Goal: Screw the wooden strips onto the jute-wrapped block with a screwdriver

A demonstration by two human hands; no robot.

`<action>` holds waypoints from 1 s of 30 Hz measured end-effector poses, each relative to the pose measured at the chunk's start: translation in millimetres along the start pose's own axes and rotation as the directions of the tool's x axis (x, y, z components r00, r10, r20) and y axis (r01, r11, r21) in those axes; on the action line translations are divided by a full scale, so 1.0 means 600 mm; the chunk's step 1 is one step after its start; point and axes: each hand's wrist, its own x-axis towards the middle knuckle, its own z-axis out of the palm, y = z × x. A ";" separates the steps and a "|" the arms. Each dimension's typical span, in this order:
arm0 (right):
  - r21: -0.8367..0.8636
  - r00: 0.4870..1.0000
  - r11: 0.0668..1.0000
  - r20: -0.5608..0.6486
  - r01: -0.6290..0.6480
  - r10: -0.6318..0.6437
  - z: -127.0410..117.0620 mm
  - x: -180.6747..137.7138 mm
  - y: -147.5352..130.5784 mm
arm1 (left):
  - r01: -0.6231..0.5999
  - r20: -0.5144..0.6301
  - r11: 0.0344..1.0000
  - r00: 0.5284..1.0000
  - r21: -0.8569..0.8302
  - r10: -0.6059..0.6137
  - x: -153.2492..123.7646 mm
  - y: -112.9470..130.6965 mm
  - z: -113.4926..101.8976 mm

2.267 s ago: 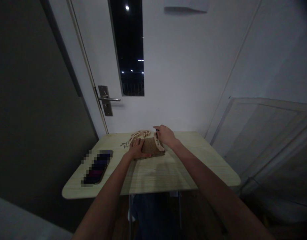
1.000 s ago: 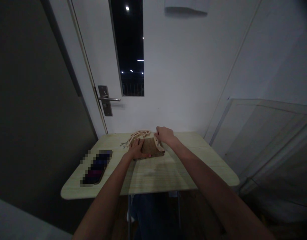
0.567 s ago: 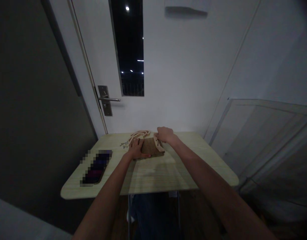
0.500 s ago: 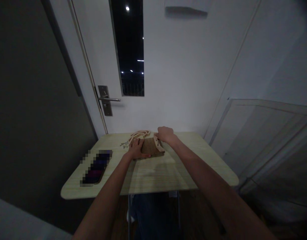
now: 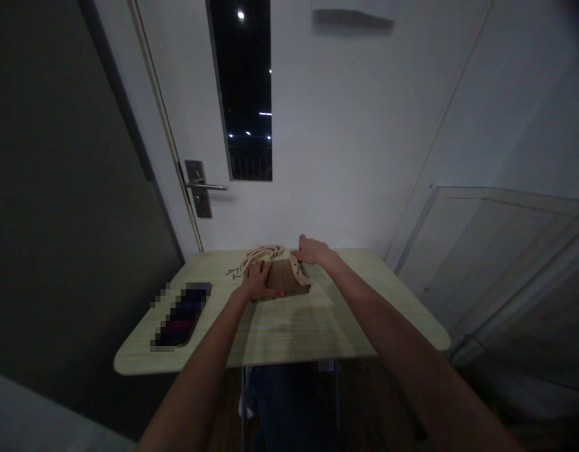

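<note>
A brown wooden board [image 5: 282, 274] lies flat on the light wood-grain table. Across its right end sits a pale, curved wooden piece [image 5: 298, 270] with small dark screws in it. My left hand [image 5: 260, 282] rests on the board's left part, fingers spread and thumb along the near edge. At the far end of the pale piece, my right hand [image 5: 312, 250] is closed with its thumb side up; what its fingers pinch is hidden. Behind the board lie more pale curved wooden pieces [image 5: 265, 251], with several loose screws [image 5: 234, 272] to their left.
A phone-like dark object [image 5: 183, 317], partly pixelated, lies at the table's left. The table [image 5: 318, 333] stands against a white door with a metal handle [image 5: 205, 187] and a narrow window. A pale fabric-like panel [image 5: 501, 251] is on the right.
My right hand has turned at the wrist, its thumb side now higher and its fingers less balled. My left hand and the board stay in place.
</note>
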 end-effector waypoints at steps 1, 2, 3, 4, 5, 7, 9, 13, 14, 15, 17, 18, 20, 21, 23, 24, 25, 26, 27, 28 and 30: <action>0.001 1.000 1.000 0.008 0.002 -0.002 -0.001 0.001 0.000 | -0.001 0.001 1.000 1.000 0.000 0.001 0.000 0.000 -0.001; 0.001 1.000 1.000 0.015 0.005 -0.005 -0.002 0.001 -0.001 | -0.003 -0.001 1.000 1.000 0.000 0.003 -0.001 0.001 -0.002; -0.001 1.000 1.000 0.021 0.008 -0.008 -0.003 0.002 -0.002 | -0.006 -0.003 1.000 1.000 -0.001 0.006 -0.001 0.001 -0.002; -0.004 1.000 1.000 0.025 0.009 -0.009 -0.004 0.002 -0.003 | -0.006 -0.003 1.000 1.000 -0.001 0.006 -0.001 0.001 -0.002; -0.009 1.000 1.000 0.023 0.007 -0.007 -0.006 0.001 -0.004 | -0.003 -0.003 1.000 1.000 0.000 0.003 0.000 0.000 -0.001; -0.025 1.000 1.000 0.002 -0.009 0.010 -0.007 0.000 -0.006 | 0.007 0.000 1.000 1.000 0.005 -0.007 0.001 -0.001 0.001; -0.041 0.999 0.999 -0.035 -0.030 0.028 -0.007 -0.001 -0.007 | 0.015 0.004 1.000 1.000 0.013 -0.016 0.002 -0.002 0.003; -0.055 0.996 0.998 -0.082 -0.032 0.028 -0.001 -0.006 -0.005 | 0.004 -0.003 1.000 1.000 0.012 -0.004 0.004 -0.005 0.006; -0.054 0.996 0.998 -0.085 -0.026 0.022 0.000 -0.006 -0.005 | 0.002 -0.004 1.000 1.000 0.010 -0.002 0.004 -0.005 0.007; -0.053 0.996 0.998 -0.084 -0.018 0.014 0.001 -0.007 -0.005 | 0.000 -0.005 1.000 1.000 0.010 0.000 0.004 -0.005 0.007; -0.050 0.998 0.999 -0.070 0.000 -0.004 0.001 -0.007 -0.005 | -0.003 -0.007 1.000 1.000 0.015 0.004 0.004 -0.006 0.008; -0.051 0.998 0.999 -0.061 0.007 -0.010 0.000 -0.007 -0.005 | -0.005 -0.011 1.000 1.000 0.019 0.006 0.004 -0.006 0.008; -0.054 0.999 0.998 -0.040 0.013 -0.015 -0.003 -0.005 -0.006 | -0.008 -0.019 1.000 1.000 0.022 0.009 0.004 -0.007 0.008; -0.057 0.999 0.998 -0.032 0.012 -0.014 -0.005 -0.005 -0.006 | -0.010 -0.022 1.000 1.000 0.021 0.011 0.004 -0.007 0.008; -0.064 1.000 0.998 -0.023 0.007 -0.008 -0.007 -0.003 -0.006 | -0.012 -0.024 1.000 1.000 0.017 0.013 0.002 -0.006 0.007; -0.067 1.000 0.998 -0.025 0.001 -0.002 -0.008 -0.003 -0.006 | -0.013 -0.025 1.000 1.000 0.016 0.013 0.002 -0.005 0.007; -0.070 0.999 0.998 -0.032 -0.008 0.006 -0.008 -0.003 -0.007 | -0.013 -0.024 1.000 1.000 0.017 0.013 0.001 -0.004 0.006; -0.073 0.999 0.997 -0.045 -0.019 0.016 -0.008 -0.003 -0.007 | -0.009 -0.020 1.000 1.000 0.018 0.010 0.001 -0.003 0.005; -0.075 0.998 0.997 -0.060 -0.032 0.027 -0.007 -0.004 -0.008 | -0.003 -0.014 1.000 1.000 0.019 0.003 0.001 -0.003 0.004; -0.076 0.996 0.996 -0.075 -0.044 0.038 -0.006 -0.005 -0.009 | 0.003 -0.007 1.000 1.000 0.020 -0.003 0.001 -0.003 0.004; -0.075 0.994 0.995 -0.099 -0.060 0.052 -0.004 -0.008 -0.011 | 0.014 0.007 1.000 1.000 0.019 -0.014 0.002 -0.003 0.004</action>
